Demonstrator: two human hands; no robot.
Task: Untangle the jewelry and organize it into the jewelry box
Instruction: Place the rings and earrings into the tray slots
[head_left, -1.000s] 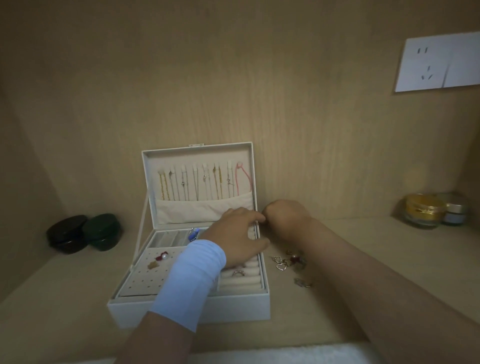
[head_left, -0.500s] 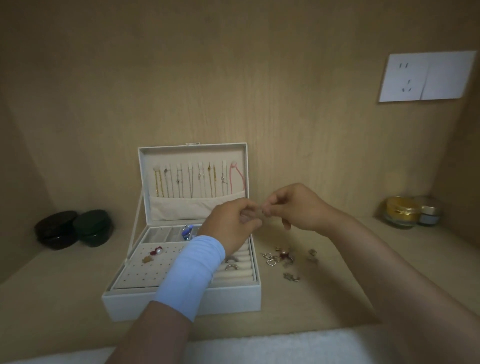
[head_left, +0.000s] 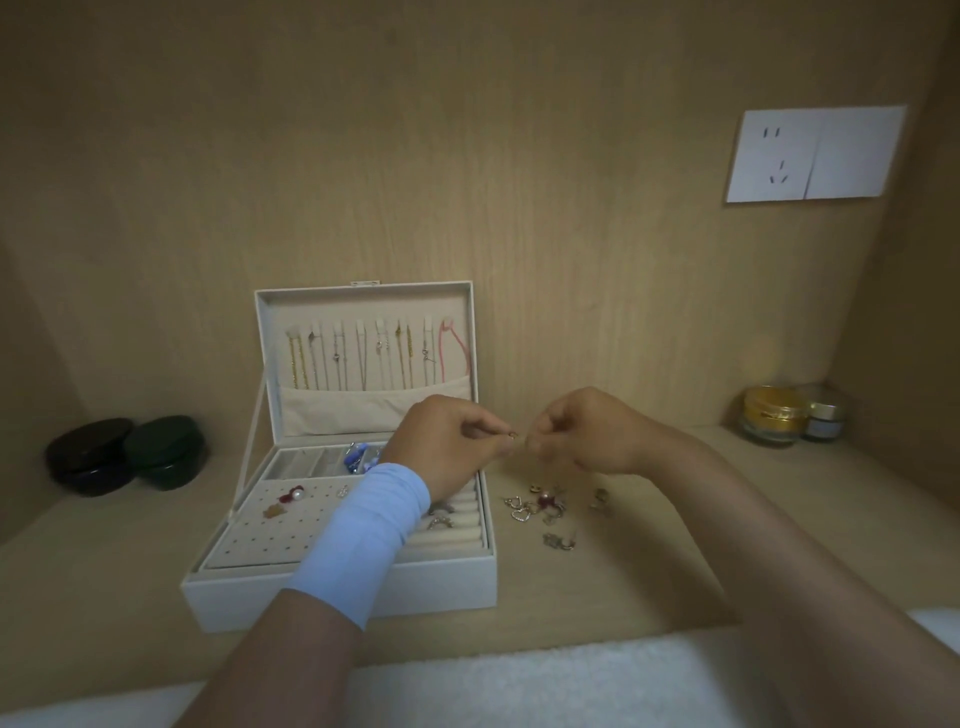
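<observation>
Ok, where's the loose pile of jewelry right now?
Head view: the loose jewelry lies on the shelf just right of the open jewelry box, below the right hand.

left hand (head_left: 451, 442) + right hand (head_left: 589, 435): pinching small gold piece (head_left: 514, 435) | jewelry box (head_left: 447, 586): lid open

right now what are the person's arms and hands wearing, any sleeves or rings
A snug light blue fabric cuff covers the left wrist and lower forearm. The left hand and right hand show no rings or watch; the right arm is sleeveless.
</observation>
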